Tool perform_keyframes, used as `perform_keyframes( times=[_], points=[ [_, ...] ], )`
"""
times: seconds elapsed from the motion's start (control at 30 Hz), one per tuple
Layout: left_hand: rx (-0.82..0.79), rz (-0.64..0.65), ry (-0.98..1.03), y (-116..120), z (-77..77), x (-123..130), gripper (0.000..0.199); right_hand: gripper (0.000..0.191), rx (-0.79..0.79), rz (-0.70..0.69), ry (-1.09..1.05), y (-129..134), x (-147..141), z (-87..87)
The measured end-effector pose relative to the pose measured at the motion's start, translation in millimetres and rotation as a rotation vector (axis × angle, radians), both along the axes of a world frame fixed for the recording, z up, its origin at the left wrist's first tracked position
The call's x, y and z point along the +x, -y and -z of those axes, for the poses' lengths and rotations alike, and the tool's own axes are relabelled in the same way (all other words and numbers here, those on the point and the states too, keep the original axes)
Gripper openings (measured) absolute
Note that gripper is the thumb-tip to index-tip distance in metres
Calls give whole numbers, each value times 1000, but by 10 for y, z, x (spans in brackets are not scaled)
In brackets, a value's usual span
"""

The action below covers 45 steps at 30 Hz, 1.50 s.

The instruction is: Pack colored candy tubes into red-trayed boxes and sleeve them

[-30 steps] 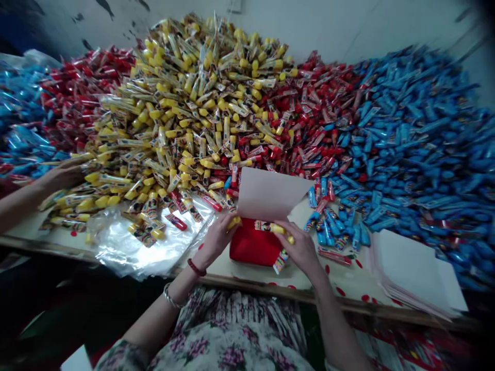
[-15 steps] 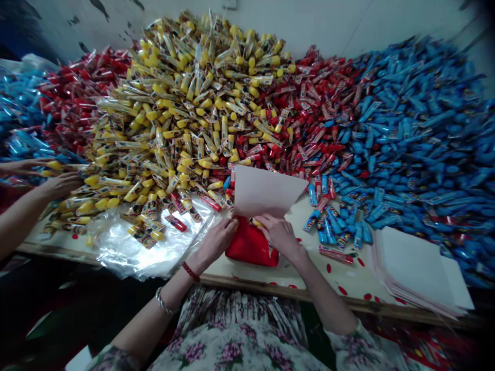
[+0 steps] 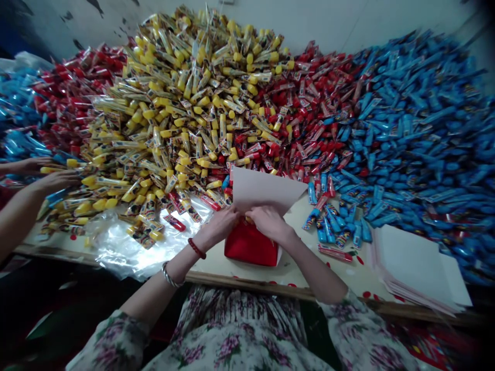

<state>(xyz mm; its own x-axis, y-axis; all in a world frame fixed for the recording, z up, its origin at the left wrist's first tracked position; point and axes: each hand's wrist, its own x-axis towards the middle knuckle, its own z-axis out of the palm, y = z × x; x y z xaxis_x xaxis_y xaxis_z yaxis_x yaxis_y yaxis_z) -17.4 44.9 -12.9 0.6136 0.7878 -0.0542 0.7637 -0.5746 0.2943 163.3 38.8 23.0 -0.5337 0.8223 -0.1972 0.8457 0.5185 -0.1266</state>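
Observation:
A red box (image 3: 251,246) stands on the table in front of me, its white-backed lid (image 3: 265,189) raised at the far side. My left hand (image 3: 223,225) is at the box's far left corner, fingers curled at the rim. At the far edge, near the middle, my right hand (image 3: 266,222) has its fingers bent down over the opening. A bit of yellow shows between the hands; what the fingertips hold is hidden.
Heaps of yellow (image 3: 174,103), red (image 3: 320,93) and blue packets (image 3: 425,118) rise behind. Clear plastic bags (image 3: 116,247) lie left, flat white card sheets (image 3: 417,263) right. Another person's hands (image 3: 58,180) are at the yellow packets on the far left.
Both my hands have moved away from me toward the raised lid, and the right one has shifted left. More of the box's red front shows. The other person's hands moved slightly.

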Motion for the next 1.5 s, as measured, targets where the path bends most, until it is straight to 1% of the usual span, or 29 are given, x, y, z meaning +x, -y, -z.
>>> perform_keyframes(
  times=[0.13,0.23,0.3,0.33,0.37,0.43,0.47,0.5,0.53,0.57,0.6,0.63,0.67,0.7,0.77,0.83,0.9,1.0,1.1,1.2,1.3,1.4,1.5],
  points=[
    [41,-79,76,13,114,24,22,34,-20,35,73,-46,-165,-27],
    [40,-147,178,52,219,36,21,35,-31,66,92,-47,-264,6],
    [14,-194,283,94,288,31,21,36,-35,71,95,-22,-269,52],
    [6,-214,357,124,314,16,25,36,-38,73,95,5,-245,83],
    [5,-237,442,160,330,-12,34,35,-37,80,81,44,-201,119],
    [22,-304,632,257,328,-112,53,41,12,144,-27,156,-69,211],
    [23,-361,728,315,310,-179,57,47,68,221,-133,225,10,269],
    [8,-436,820,375,284,-249,55,51,141,326,-273,299,89,332],
    [-26,-525,906,433,252,-312,49,50,212,445,-431,372,160,400],
    [-77,-608,987,485,220,-359,44,45,262,563,-582,442,219,471],
    [-134,-670,1066,526,191,-383,40,40,280,666,-714,505,260,540],
    [-185,-703,1138,555,169,-378,36,39,261,735,-812,560,283,605],
    [-216,-712,1199,569,157,-345,33,38,216,766,-867,606,288,664],
    [-221,-705,1247,571,158,-288,30,37,157,763,-886,644,280,714],
    [-152,-667,1303,546,199,-135,24,30,56,697,-864,701,245,781],
    [-15,-622,1283,512,286,6,19,21,1,609,-844,741,221,804],
    [116,-563,1181,497,395,84,15,16,-15,557,-845,772,230,794],
    [226,-522,966,532,542,75,12,16,42,547,-801,808,283,753],
    [281,-493,815,601,630,4,11,20,115,499,-731,828,292,719],
    [284,-421,713,652,667,-48,14,25,139,376,-676,821,195,696],
    [244,-395,635,665,667,-65,18,29,134,283,-544,775,43,649],
    [172,-377,545,654,625,-53,20,30,101,257,-332,695,-67,554],
    [116,-399,445,635,557,-12,20,29,52,247,-142,608,-108,441]
  ],
)
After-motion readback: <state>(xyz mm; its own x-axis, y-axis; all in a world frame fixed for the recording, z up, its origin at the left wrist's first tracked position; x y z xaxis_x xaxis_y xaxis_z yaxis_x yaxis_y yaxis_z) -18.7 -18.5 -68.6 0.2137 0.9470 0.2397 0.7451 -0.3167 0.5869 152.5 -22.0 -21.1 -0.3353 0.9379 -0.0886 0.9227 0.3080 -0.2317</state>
